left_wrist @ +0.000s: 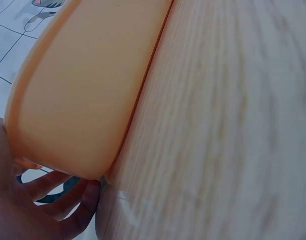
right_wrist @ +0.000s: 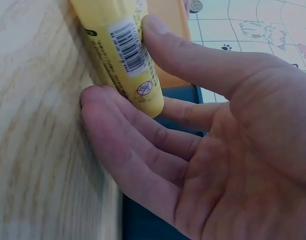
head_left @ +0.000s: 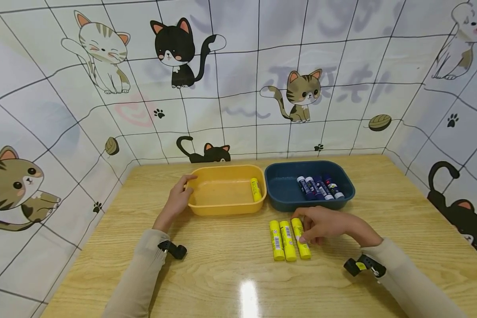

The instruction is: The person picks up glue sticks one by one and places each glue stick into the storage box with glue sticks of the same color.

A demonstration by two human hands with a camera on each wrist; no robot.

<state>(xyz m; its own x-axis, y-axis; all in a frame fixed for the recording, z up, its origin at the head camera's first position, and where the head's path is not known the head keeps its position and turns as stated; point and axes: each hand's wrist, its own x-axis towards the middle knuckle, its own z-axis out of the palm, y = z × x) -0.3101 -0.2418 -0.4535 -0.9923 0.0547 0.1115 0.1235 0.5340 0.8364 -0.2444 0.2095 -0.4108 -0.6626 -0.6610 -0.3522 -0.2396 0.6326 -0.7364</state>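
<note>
At the left end of the yellow basket [head_left: 222, 210], my left hand [head_left: 178, 198] grips the end wall, its fingers [left_wrist: 83, 212] bent against the outside. One yellow glue stick [head_left: 256, 190] lies inside that basket at its right end. On the table, two yellow glue sticks [head_left: 282, 242] lie side by side in front of the baskets. Just right of them my right hand [head_left: 326, 224] pinches a third yellow glue stick [right_wrist: 125, 50]. Its thumb [right_wrist: 175, 47] presses one side, and the index finger reaches the far end. The other fingers curl close over the tabletop.
A dark blue basket [head_left: 278, 204] stands right beside the yellow one, with several dark blue and white glue sticks [head_left: 319, 187] in its right half. Behind the wooden table [head_left: 206, 274] rises a cat-patterned cloth [head_left: 242, 66], which also covers both sides.
</note>
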